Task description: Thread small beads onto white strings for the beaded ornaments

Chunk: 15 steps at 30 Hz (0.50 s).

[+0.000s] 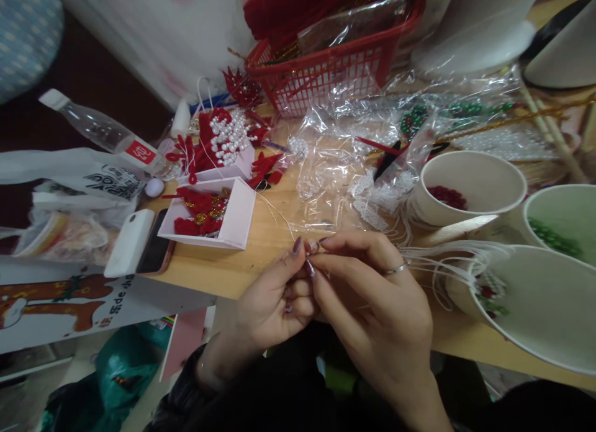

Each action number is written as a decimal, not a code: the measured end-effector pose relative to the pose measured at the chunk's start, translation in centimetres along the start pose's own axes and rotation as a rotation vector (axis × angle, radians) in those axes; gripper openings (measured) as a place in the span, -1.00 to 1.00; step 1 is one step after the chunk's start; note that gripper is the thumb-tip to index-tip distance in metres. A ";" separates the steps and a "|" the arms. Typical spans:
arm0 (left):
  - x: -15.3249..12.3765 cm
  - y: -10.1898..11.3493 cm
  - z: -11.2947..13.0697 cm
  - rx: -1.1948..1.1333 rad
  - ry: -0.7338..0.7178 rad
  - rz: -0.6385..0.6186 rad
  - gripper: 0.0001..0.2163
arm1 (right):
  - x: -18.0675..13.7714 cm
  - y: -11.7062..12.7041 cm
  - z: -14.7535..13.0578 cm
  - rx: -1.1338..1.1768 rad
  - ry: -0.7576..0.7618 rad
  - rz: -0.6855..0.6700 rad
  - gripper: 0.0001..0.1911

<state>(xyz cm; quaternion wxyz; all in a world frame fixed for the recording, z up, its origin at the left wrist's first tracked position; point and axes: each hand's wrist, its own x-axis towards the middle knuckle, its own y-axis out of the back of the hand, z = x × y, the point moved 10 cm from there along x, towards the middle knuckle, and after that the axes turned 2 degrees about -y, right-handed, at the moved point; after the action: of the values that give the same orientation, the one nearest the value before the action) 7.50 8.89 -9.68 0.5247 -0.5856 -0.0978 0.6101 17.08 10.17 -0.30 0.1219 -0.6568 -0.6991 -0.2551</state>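
My left hand [274, 301] and my right hand [372, 295] meet at the near edge of the wooden table [223, 267], fingertips pinched together on a small item I cannot make out. Thin white threads [437, 261] run from the pinch toward the right, over a white bowl [535, 301]. A ring sits on a finger of my right hand. Both hands are closed in a pinch.
A paper cup [470, 187] holds red beads, and another cup [563, 218] holds green beads. Two white boxes [209, 215] hold red and pearl ornaments. A red basket [335, 66], crumpled clear plastic bags [349, 153], a phone [156, 249], a white power bank [128, 243] and a plastic bottle [102, 131] lie around.
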 end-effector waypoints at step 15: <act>0.6 0.6 -0.4 -0.088 0.059 0.119 -0.57 | 0.2 -0.3 0.5 -0.044 -0.042 -0.021 -0.90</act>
<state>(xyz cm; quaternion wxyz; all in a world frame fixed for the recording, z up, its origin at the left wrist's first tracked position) 7.67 8.83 -10.64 0.4640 -0.6305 -0.0740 0.6178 16.86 10.63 -0.70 0.0902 -0.6569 -0.7027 -0.2579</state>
